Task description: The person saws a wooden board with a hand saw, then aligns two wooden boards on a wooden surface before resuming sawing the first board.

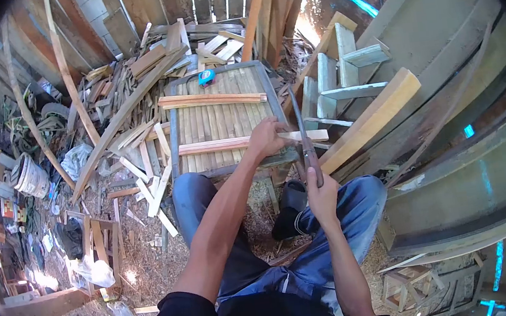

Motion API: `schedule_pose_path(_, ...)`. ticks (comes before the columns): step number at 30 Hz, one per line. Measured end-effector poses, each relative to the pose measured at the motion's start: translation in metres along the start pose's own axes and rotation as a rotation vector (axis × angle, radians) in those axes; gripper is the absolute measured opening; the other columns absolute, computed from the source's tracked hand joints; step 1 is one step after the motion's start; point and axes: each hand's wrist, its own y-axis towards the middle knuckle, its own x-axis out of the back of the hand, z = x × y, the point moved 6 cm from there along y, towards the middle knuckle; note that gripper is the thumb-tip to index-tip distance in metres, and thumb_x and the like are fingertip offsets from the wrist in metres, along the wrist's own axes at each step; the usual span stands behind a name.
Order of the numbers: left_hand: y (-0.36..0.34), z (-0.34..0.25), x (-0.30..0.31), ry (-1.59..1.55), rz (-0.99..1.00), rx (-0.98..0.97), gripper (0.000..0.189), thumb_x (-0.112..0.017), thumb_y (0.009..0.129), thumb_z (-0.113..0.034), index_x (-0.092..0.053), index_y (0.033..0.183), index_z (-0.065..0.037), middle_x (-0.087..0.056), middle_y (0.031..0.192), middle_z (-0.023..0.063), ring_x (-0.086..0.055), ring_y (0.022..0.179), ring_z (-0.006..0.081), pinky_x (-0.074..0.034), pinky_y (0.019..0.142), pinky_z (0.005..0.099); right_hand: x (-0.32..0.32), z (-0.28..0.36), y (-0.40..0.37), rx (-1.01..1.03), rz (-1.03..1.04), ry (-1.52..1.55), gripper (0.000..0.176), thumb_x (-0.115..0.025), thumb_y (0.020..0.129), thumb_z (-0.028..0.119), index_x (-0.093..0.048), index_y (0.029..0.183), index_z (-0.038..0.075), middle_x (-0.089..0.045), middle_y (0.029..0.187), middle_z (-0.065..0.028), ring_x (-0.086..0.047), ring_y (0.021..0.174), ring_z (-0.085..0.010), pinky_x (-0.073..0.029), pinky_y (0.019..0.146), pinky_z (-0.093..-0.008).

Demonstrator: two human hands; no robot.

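My right hand [322,194] is closed around the dark handle of a handsaw [297,112]. Its long narrow blade points away from me and crosses a thin wooden strip [217,145] near the strip's right end. With my left hand [267,136] I grip that strip just left of the blade. The strip lies across a slatted wooden stand [217,121], its right end sticking out past the edge. Farther back on the stand lie stacked reddish strips [212,99] and a blue tape measure [206,77]. Whether the blade has cut into the wood cannot be made out.
Scrap wood [148,64] is heaped behind and left of the stand. A thick timber [370,119] slants up at the right, beside a pale step-like wooden piece [348,66]. A white bucket [30,177] stands far left. Offcuts [156,194] and shavings litter the floor.
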Motion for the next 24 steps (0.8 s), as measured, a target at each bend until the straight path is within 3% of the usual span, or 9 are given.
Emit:
schedule_pose_path(3, 0.001, -0.005, 0.003, -0.003, 0.048, 0.025, 0.043, -0.084, 0.061, -0.043, -0.075, 0.089, -0.012, -0.063, 0.088, 0.0113, -0.059, 0.093, 0.0317, -0.048, 0.082, 0.0399, 0.001, -0.008, 0.001, -0.015, 0.004, 0.018, 0.039, -0.054, 0.097, 0.031, -0.061, 0.082, -0.004, -0.052, 0.059, -0.0188, -0.051, 0.053, -0.0264, -0.045, 0.059, -0.0404)
schedule_pose_path(5, 0.001, -0.005, 0.003, 0.001, 0.058, 0.041, 0.042, -0.084, 0.061, -0.042, -0.075, 0.089, -0.011, -0.063, 0.087, 0.0113, -0.059, 0.093, 0.0317, -0.048, 0.082, 0.0399, 0.0, -0.004, 0.0, 0.041, -0.014, 0.015, 0.041, -0.053, 0.098, 0.029, -0.059, 0.074, -0.003, -0.051, 0.054, -0.0069, -0.051, 0.051, -0.0169, -0.041, 0.052, -0.0361)
schedule_pose_path(6, 0.001, -0.005, 0.003, -0.013, 0.054, 0.021, 0.042, -0.084, 0.061, -0.042, -0.075, 0.089, -0.012, -0.062, 0.086, 0.0112, -0.059, 0.092, 0.0319, -0.047, 0.082, 0.04, -0.001, -0.003, -0.001, 0.04, -0.009, 0.016, 0.041, -0.053, 0.098, 0.029, -0.059, 0.074, -0.003, -0.051, 0.054, -0.0069, -0.051, 0.051, -0.0169, -0.041, 0.052, -0.0361)
schedule_pose_path(8, 0.0, -0.004, 0.004, -0.025, 0.045, 0.008, 0.041, -0.084, 0.062, -0.041, -0.075, 0.089, -0.012, -0.062, 0.085, 0.0111, -0.059, 0.092, 0.032, -0.047, 0.081, 0.0402, 0.0, -0.001, -0.001, 0.004, 0.012, -0.002, 0.038, -0.054, 0.097, 0.031, -0.061, 0.083, -0.004, -0.053, 0.061, -0.0196, -0.053, 0.054, -0.0279, -0.045, 0.06, -0.041)
schedule_pose_path(24, 0.023, 0.001, -0.006, -0.054, 0.038, 0.009, 0.043, -0.084, 0.062, -0.039, -0.075, 0.089, -0.007, -0.06, 0.083, 0.0137, -0.061, 0.082, 0.0318, -0.049, 0.073, 0.0412, 0.006, -0.013, 0.03, 0.029, 0.042, -0.095, 0.043, -0.056, 0.096, 0.036, -0.06, 0.079, -0.003, -0.052, 0.057, -0.0186, -0.052, 0.052, -0.0307, -0.043, 0.056, -0.0415)
